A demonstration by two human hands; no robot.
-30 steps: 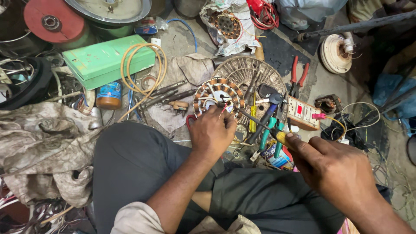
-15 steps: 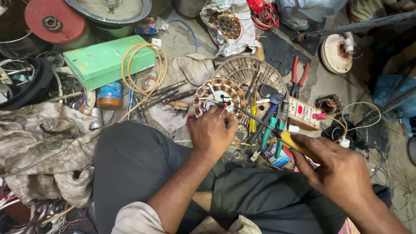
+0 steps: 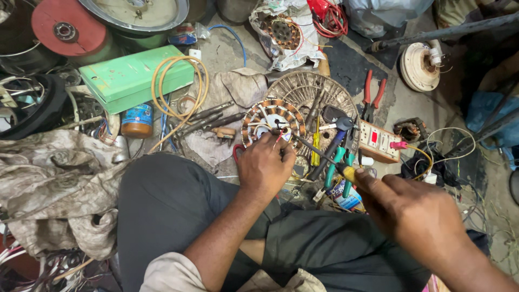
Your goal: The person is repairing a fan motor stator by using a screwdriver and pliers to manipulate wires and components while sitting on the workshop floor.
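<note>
Two hands over one stator (image 3: 273, 123) on floor. Left hand (image 3: 265, 166), fingers pinched on red wire (image 3: 279, 138) at stator. Right hand (image 3: 413, 213), fingers closed on one screwdriver (image 3: 319, 154), tip apparently touching stator. One red plier (image 3: 373, 94) well apart.

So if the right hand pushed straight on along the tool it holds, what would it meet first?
Most likely the copper-wound stator. The right hand points a thin yellow-handled screwdriver up-left, its tip at the stator's hub beside the left hand fingertips; depth there is unclear.
</note>
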